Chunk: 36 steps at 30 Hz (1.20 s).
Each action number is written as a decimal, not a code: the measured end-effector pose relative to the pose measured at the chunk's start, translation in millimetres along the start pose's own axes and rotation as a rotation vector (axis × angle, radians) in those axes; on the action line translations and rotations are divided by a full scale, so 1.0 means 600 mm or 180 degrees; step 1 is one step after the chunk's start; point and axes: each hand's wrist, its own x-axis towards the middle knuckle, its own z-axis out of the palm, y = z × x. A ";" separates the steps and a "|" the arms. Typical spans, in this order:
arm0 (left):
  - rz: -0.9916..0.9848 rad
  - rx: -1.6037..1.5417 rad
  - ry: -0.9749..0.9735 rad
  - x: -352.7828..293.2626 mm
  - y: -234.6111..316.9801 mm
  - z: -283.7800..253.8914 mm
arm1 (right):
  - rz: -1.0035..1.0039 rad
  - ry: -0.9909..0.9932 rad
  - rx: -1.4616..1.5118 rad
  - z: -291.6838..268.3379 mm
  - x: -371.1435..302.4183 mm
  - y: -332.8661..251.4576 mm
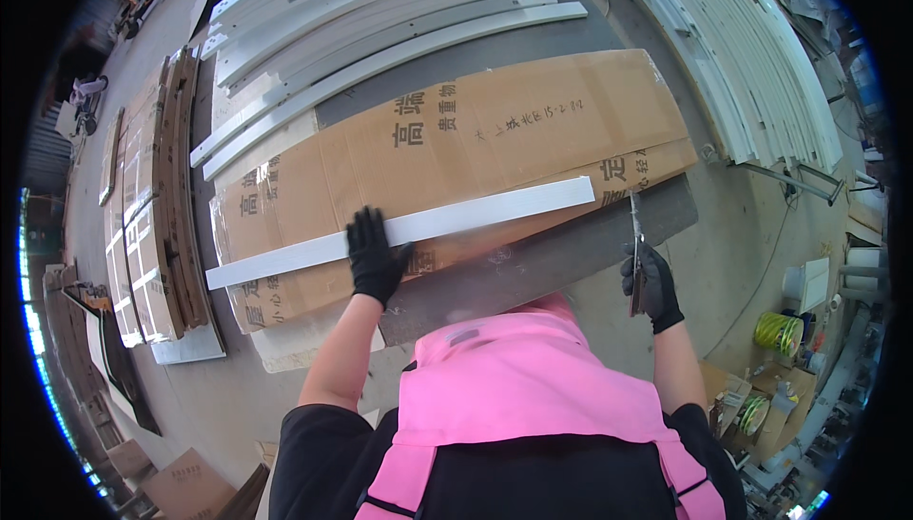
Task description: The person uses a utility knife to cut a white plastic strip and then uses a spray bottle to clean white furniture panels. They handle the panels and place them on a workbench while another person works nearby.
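Observation:
Across the big brown cardboard carton (361, 168) lies a long white strip (495, 211), slanting up to the right. My left hand (376, 255), in a black glove, rests on the strip with its fingers stretched out and the thumb apart. To the right, past the carton's near edge, my black-gloved right hand (654, 284) is closed round a slim bladed hand tool (635, 220). The tool's narrow, pale end points away from me, close to the carton's right end. Its exact kind is hard to make out.
A dark worktop (475, 287) shows beneath the carton. White boards (380, 39) are stacked behind it, and more long white strips (732, 63) lie on a rack at right. Wrapped brown packages (143, 225) stand at left. Yellow-green rolls (778, 333) lie at lower right.

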 end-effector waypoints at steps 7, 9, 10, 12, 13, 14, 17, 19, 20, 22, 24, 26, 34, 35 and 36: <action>0.1239 -0.1229 -0.0197 0.104 0.375 0.102 | -0.0420 0.0475 -0.0393 -0.074 0.043 -0.023; 0.1685 -0.1242 -0.0192 0.140 0.486 0.111 | -0.0580 0.0265 -0.0667 -0.088 0.071 -0.043; 0.1952 -0.1278 -0.0215 0.155 0.524 0.114 | -0.0688 0.0193 -0.0783 -0.097 0.086 -0.053; 0.2368 -0.1121 -0.0500 0.173 0.558 0.118 | -0.0687 0.0265 -0.1035 -0.113 0.116 -0.066; 0.2627 -0.1140 -0.0570 0.178 0.575 0.117 | -0.0762 0.0224 -0.1353 -0.124 0.132 -0.073; 0.2539 -0.1276 -0.0270 0.174 0.566 0.114 | -0.0954 0.0168 -0.1681 -0.134 0.147 -0.077; 0.1715 -0.1590 -0.0610 0.159 0.468 0.092 | -0.1366 0.0058 -0.2506 -0.145 0.193 -0.076; 0.1271 -0.1224 -0.0137 0.126 0.365 0.066 | -0.1736 -0.0080 -0.3027 -0.134 0.225 -0.072; 0.1059 -0.0696 -0.0042 0.113 0.322 0.055 | -0.1833 -0.0181 -0.3236 -0.123 0.243 -0.071; 0.0963 -0.0329 0.0252 0.094 0.265 0.041 | -0.2096 -0.0402 -0.3627 -0.094 0.279 -0.072; 0.1024 -0.0060 -0.0020 0.089 0.241 0.041 | -0.2412 -0.0646 -0.3948 -0.058 0.316 -0.077; 0.1048 -0.0075 0.0130 0.088 0.240 0.043 | -0.2820 -0.0926 -0.4150 -0.027 0.347 -0.083; 0.0972 -0.0089 0.0051 0.087 0.243 0.049 | -0.2791 -0.1402 -0.4698 -0.002 0.370 -0.096; 0.0966 -0.0091 0.0031 0.088 0.241 0.049 | -0.2915 -0.1348 -0.4596 -0.004 0.368 -0.096; 0.0965 -0.0092 0.0016 0.088 0.240 0.050 | -0.2789 -0.1344 -0.4499 -0.006 0.367 -0.096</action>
